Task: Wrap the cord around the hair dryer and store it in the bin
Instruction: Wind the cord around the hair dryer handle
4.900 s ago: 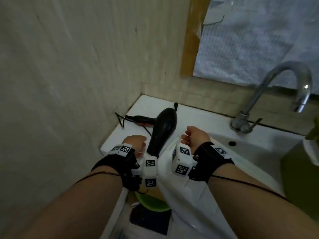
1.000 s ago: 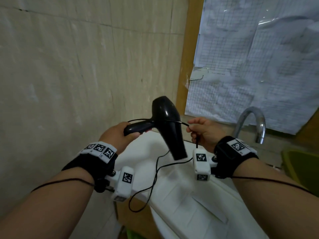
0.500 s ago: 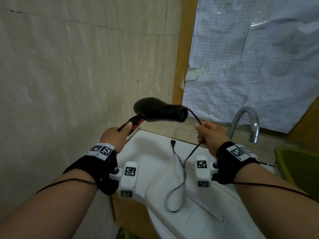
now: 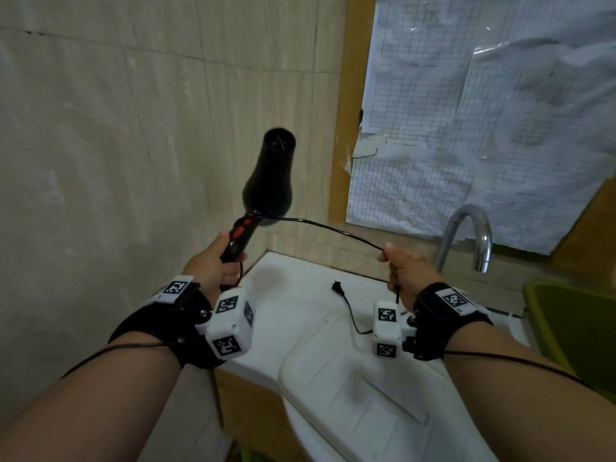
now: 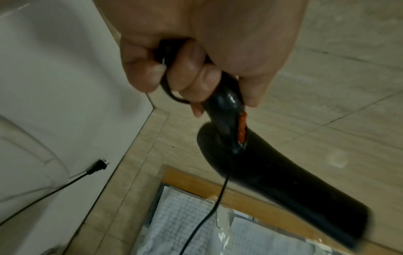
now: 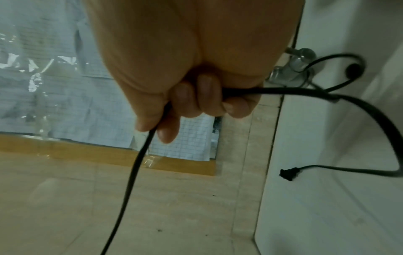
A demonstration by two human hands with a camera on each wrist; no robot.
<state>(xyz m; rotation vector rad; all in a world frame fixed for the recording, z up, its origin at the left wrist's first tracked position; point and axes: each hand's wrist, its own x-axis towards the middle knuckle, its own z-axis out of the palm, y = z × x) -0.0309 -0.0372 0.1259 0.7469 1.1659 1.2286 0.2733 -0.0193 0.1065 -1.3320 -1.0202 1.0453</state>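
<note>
The dryer [image 4: 269, 175] is held up in the air near the tiled wall, nozzle pointing up, above the left end of the white counter [image 4: 300, 295]. Its handle is gripped by the left hand [image 4: 213, 265], with all fingers [image 5: 187, 69] curled round it; a short loop of cord is also caught under those fingers in the left wrist view. The cord [image 4: 333, 228] is seen leaving the dryer where handle meets body and running across, slightly slack, to the right hand [image 4: 401, 271]. There it is held in a closed fist, the line passing between thumb and curled fingers [image 6: 202, 96]. From the fist the rest drops to the counter, where the plug [image 4: 337, 288] lies loose.

The wrapping is judged to be at an early stage. At most one turn appears to be laid at the neck; whether it goes fully round cannot be told. A good length of cord, plug included, is left to be wound. Storage is not begun: a green bin [image 4: 573, 331] is partly seen at the right edge, well apart from the dryer, beyond the faucet [image 4: 466, 235].
</note>
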